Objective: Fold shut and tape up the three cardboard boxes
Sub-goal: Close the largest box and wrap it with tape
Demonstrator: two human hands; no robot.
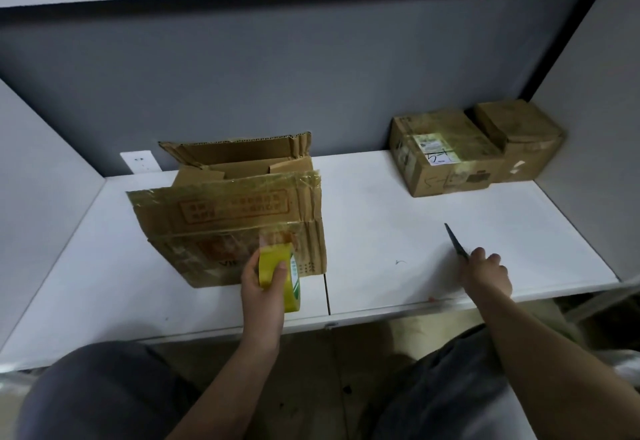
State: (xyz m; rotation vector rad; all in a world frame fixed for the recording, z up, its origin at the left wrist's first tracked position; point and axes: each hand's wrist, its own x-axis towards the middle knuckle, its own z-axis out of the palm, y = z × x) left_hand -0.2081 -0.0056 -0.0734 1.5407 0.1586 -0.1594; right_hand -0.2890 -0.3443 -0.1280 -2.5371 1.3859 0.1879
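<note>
The white table (381, 217) carries all three boxes, and the job looks about two thirds done, judging by how they lie: the big box (239, 217) at centre left is not yet shut, its rear flap standing up and its front flap hanging toward the person, glossy with old tape and creased at the right edge; the mid box (440, 159) far right is closed, with a label on top and shiny tape across it, and the small box (519, 138) touching its right side also looks closed. What is left, it seems, is folding and taping the big one. The left hand (263, 287) grips a yellow tape roll (280, 276) against that box's front, fingers curled round it. The right hand (485, 273), well apart, clamps a dark blade (456, 242) pointing away
</note>
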